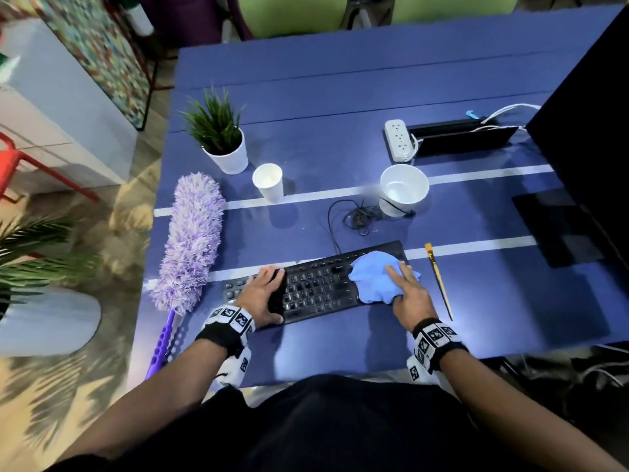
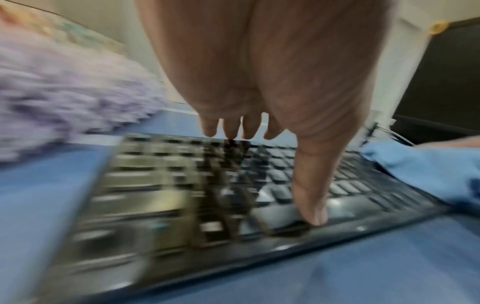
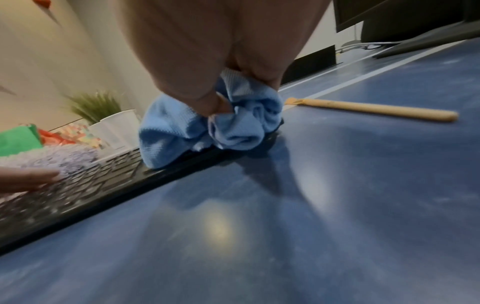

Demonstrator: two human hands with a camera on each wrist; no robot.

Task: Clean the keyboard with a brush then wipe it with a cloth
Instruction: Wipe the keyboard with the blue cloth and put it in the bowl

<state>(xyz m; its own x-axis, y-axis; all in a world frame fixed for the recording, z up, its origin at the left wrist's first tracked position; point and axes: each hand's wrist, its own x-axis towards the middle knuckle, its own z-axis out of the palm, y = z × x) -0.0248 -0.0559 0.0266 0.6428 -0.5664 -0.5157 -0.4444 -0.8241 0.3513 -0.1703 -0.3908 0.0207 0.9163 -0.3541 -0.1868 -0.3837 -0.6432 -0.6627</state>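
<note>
Gripping the crumpled light-blue cloth (image 1: 377,279) on the flat black keyboard's (image 1: 316,287) right end, the right hand (image 1: 410,298) curls its fingers; the left hand (image 1: 260,298) presses flat, fingers straight, on the left end.

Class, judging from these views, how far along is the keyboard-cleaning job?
Brushing looks finished: the brush lies on the table, untouched, right of the keyboard. Wiping is in hand: the right hand holds the bunched blue cloth on the keyboard's right end while the left hand steadies its left part. The uncovered keys seemingly remain.
</note>
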